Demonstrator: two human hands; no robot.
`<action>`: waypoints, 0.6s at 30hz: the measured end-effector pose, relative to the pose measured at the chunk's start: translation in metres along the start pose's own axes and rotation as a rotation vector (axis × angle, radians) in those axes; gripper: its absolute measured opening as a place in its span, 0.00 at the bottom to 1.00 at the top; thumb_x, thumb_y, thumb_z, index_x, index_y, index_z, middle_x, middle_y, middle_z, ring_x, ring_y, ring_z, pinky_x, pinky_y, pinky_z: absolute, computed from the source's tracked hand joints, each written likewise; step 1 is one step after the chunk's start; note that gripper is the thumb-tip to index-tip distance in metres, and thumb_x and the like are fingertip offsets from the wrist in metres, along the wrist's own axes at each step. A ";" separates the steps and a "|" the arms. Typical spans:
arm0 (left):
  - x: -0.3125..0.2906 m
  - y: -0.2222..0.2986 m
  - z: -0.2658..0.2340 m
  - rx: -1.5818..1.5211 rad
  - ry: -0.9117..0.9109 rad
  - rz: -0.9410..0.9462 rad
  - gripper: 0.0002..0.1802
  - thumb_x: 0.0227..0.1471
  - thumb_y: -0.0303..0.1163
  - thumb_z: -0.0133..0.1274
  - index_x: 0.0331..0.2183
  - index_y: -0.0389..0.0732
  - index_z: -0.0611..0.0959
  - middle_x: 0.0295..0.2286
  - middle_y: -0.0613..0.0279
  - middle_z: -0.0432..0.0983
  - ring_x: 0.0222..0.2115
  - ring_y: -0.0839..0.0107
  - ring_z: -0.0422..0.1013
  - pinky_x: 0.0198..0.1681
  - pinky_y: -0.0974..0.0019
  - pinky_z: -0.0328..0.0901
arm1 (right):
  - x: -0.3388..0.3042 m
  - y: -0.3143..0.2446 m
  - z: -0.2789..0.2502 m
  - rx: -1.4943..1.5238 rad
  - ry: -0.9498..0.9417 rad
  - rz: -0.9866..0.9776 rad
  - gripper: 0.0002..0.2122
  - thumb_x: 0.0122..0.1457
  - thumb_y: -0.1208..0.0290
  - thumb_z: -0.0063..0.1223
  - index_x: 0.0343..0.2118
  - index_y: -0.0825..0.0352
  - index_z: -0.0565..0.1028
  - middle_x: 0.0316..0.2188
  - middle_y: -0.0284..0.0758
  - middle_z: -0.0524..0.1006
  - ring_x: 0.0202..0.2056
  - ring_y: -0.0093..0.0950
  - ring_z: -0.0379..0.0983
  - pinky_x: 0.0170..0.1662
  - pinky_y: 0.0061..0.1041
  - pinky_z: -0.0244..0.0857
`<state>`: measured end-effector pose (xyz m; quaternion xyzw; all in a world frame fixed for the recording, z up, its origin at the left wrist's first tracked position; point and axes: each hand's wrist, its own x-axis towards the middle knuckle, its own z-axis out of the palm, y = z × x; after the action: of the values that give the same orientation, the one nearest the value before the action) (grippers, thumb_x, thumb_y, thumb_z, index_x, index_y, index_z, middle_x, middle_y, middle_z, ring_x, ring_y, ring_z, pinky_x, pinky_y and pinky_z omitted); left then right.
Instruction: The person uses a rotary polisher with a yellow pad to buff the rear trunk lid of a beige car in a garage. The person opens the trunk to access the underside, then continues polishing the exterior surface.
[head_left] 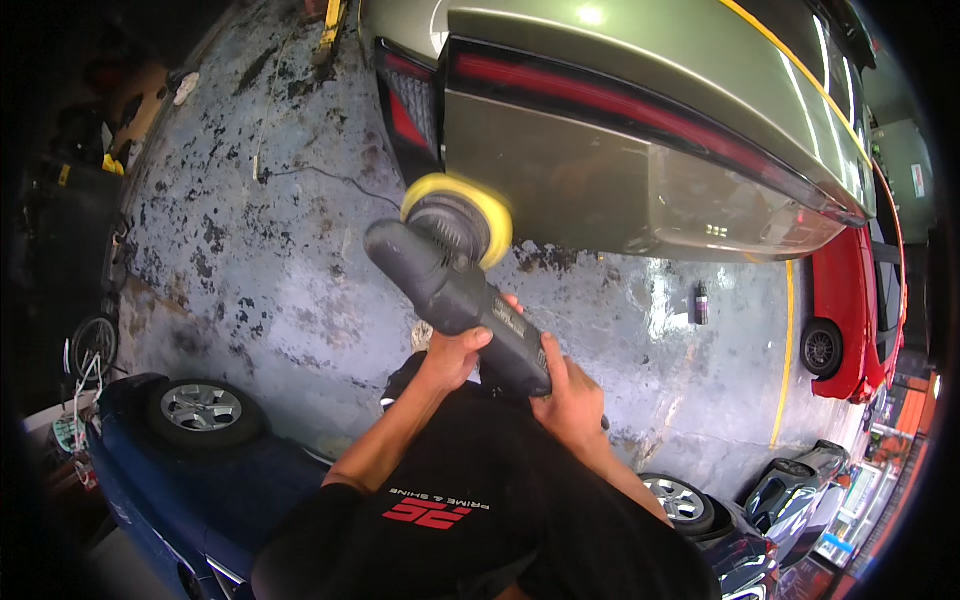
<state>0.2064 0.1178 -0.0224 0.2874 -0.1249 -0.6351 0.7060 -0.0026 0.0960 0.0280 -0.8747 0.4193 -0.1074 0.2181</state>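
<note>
Both my hands grip a black car polisher (455, 285) with a yellow foam pad (493, 222). Around the middle of its body, close behind the head, my left hand (455, 358) is wrapped. My right hand (570, 400) holds the rear end of the body, thumb lying along the top. The pad is up against or very near the lower left part of an olive-coloured car's trunk lid (545, 170), below the long red tail light (610, 95); whether it touches, I cannot tell. A thin black cord (330, 174) lies on the floor left of the polisher.
A dark bottle (701, 303) stands on the worn grey floor (290, 260) to the right. A dark blue car (170, 475) is close at the lower left, and a red car (840, 310) is at the far right. A bicycle wheel (95, 345) shows at the left edge.
</note>
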 end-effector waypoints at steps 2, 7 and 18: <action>0.017 0.012 0.005 0.022 -0.060 0.040 0.41 0.45 0.42 0.71 0.57 0.38 0.72 0.52 0.51 0.75 0.55 0.54 0.73 0.59 0.47 0.71 | 0.017 -0.004 -0.009 -0.062 0.072 -0.031 0.52 0.35 0.77 0.71 0.70 0.63 0.62 0.30 0.39 0.74 0.28 0.41 0.75 0.31 0.40 0.71; 0.036 0.023 0.002 0.066 -0.171 0.058 0.43 0.44 0.44 0.72 0.57 0.38 0.72 0.53 0.50 0.75 0.56 0.53 0.72 0.61 0.46 0.69 | 0.037 -0.003 -0.015 -0.118 0.149 -0.075 0.51 0.35 0.78 0.71 0.70 0.63 0.63 0.30 0.39 0.73 0.29 0.40 0.75 0.32 0.39 0.71; 0.039 0.010 0.033 0.050 -0.198 0.056 0.37 0.47 0.30 0.70 0.57 0.38 0.73 0.52 0.49 0.77 0.55 0.57 0.74 0.61 0.48 0.69 | 0.026 0.026 -0.027 -0.116 0.230 -0.090 0.50 0.36 0.78 0.71 0.69 0.62 0.63 0.29 0.39 0.74 0.28 0.41 0.75 0.32 0.41 0.71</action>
<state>0.2033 0.0717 0.0029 0.2371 -0.2176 -0.6370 0.7004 -0.0143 0.0539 0.0400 -0.8855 0.4075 -0.1924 0.1128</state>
